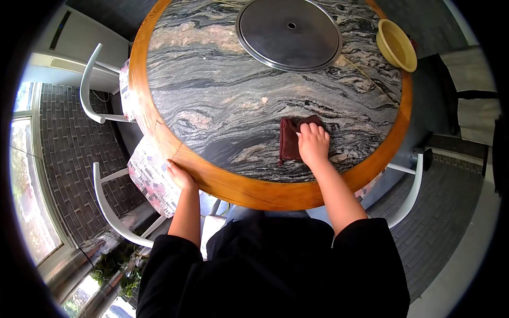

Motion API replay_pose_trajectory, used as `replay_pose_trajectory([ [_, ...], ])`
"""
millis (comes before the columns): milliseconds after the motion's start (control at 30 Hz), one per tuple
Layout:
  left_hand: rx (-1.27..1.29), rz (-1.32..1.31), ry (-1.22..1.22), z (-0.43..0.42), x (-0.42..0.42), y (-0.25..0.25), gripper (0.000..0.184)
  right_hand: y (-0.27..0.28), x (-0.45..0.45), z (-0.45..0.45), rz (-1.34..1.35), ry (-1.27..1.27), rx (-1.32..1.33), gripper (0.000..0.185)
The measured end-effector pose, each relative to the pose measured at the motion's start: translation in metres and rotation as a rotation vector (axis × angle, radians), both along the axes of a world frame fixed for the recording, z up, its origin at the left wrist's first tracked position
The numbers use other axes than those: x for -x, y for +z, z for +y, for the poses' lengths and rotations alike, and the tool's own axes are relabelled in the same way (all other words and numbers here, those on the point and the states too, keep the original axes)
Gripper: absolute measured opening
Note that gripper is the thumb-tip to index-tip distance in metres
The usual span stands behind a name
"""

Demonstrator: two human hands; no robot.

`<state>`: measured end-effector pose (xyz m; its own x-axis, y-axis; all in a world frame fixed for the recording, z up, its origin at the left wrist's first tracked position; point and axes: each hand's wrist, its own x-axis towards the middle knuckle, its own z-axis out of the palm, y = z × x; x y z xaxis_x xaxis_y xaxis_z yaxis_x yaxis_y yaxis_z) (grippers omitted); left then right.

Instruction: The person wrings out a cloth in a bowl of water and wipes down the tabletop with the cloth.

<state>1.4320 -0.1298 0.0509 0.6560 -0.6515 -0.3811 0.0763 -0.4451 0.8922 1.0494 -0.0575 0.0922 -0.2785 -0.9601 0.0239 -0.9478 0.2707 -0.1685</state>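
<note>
My right hand (314,143) presses down on a dark maroon cloth (289,142), its fingers closed over the bunched part. The cloth lies partly folded on the grey, black and pink marbled tabletop (222,100), near the front edge. My left hand (181,176) rests against the wooden rim (233,188) of the round table at the front left. Its fingers look stretched along the rim, though some of them are hard to see.
A round metal turntable (289,37) sits at the table's far side. At the far right edge stands a yellow basin (392,45). White-armed chairs with patterned seats (151,172) surround the table. A thin yellowish strip (371,80) lies on the tabletop.
</note>
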Motion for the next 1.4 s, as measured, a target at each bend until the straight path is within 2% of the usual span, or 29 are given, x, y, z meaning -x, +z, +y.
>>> replay_pose_trajectory([
  [233, 0.017, -0.009, -0.019, 0.003, -0.005, -0.006, 0.065, -0.003, 0.015, -0.023, 0.002, -0.049, 0.056, 0.014],
  [467, 0.008, 0.007, -0.026, 0.002, -0.010, -0.015, 0.061, 0.006, 0.006, 0.008, -0.064, 0.074, -0.036, 0.015],
  [733, 0.011, 0.001, 0.016, 0.003, -0.008, -0.015, 0.059, -0.002, 0.035, -0.036, 0.034, -0.014, 0.013, 0.014],
  [800, 0.035, 0.086, -0.001, 0.004, -0.010, -0.014, 0.060, -0.004, 0.041, -0.042, 0.012, -0.014, 0.012, 0.014],
  [933, 0.021, -0.006, 0.002, 0.001, -0.011, -0.019, 0.059, -0.002, 0.028, -0.028, 0.060, 0.059, -0.018, 0.009],
  [1167, -0.009, -0.025, 0.007, 0.000, 0.001, -0.001, 0.061, 0.010, -0.015, 0.051, -0.107, 0.226, -0.075, 0.012],
  [1400, -0.002, -0.037, 0.039, 0.000, -0.003, -0.012, 0.062, 0.010, -0.003, 0.028, -0.052, 0.206, 0.023, 0.011],
])
